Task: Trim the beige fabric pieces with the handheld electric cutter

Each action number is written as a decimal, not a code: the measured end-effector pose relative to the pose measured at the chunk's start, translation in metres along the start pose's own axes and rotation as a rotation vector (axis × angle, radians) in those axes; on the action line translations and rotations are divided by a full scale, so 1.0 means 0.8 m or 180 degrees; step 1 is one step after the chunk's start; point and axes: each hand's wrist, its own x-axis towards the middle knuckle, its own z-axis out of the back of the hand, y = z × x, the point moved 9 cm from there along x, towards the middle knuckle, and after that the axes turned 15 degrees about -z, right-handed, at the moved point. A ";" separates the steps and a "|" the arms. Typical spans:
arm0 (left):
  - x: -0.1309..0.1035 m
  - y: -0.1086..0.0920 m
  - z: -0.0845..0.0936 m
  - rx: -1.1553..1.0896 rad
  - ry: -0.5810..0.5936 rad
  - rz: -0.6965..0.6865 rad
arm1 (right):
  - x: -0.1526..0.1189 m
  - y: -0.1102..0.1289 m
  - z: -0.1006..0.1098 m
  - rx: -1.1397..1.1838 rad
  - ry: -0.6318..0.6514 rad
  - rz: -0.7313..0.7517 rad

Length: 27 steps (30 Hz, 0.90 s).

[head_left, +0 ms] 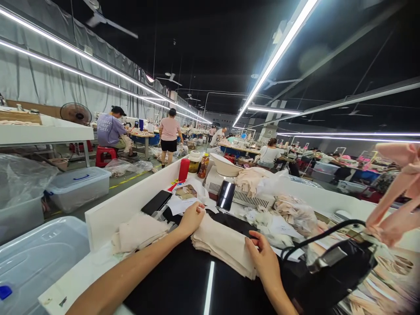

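The left forearm reaches up from the lower left, and the left hand (192, 217) sits knuckles up at the far left corner of the fabric stack (223, 245), its fingers curled inward and the fingertips bunched together; whether they pinch a layer cannot be told. The right forearm rises from the bottom edge, right of centre, and the right hand (264, 258) is loosely open, its fingers bent and parted, with fingertips against the right end of the stack. The stack, pale cream and layered, lies aslant between the hands on the glossy black surface (170, 280), its loose edges facing the wearer. On the near side the black surface is bare between the forearms, crossed by a bright reflected strip. To the left lies a second fabric pile (141, 232), beside the low white wall (118, 205); beyond the stack are a dark phone-like slab (157, 202), papers (180, 205) and an upright phone (226, 195) before a vented white box (241, 192). Black equipment (334, 271) with a looping cable (315, 232) bounds the right side. The left fingertips are partly hidden by the hand itself, both forearms are cut off by the frame, and the hanging pink fabric (397, 197) at far right is blurred
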 end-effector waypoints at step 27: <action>-0.131 0.035 0.226 0.2447 0.0564 0.0248 | -0.111 0.049 -0.020 -0.0790 0.0199 0.1697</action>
